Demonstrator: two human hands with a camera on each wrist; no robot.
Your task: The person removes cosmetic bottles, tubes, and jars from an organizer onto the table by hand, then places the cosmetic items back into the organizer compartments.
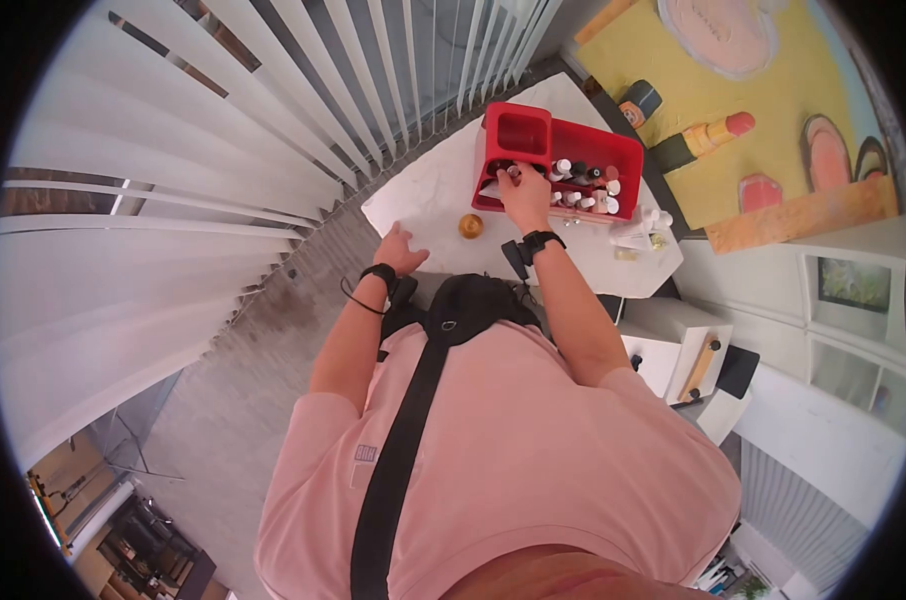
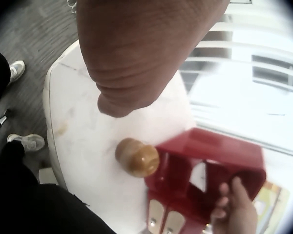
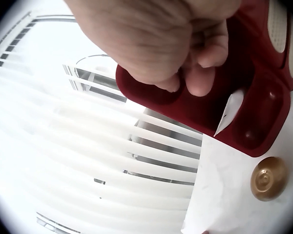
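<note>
My right hand reaches into a compartment of a red organizer, fingers bent down over its near-left part. In the right wrist view the right hand's fingers hang inside the red wall; I cannot tell whether they pinch anything. A white flat piece stands upright in the neighbouring compartment. My left hand rests on the white tabletop with loosely spread fingers, holding nothing. Between the hands, beside the organizer, stands a rounded gold-coloured object, glossy in the left wrist view.
Several small bottles with white and dark caps fill the organizer's larger section. Clear and white items lie at the table's right end. White vertical blinds hang along the back left, and a painted picture stands behind the right side.
</note>
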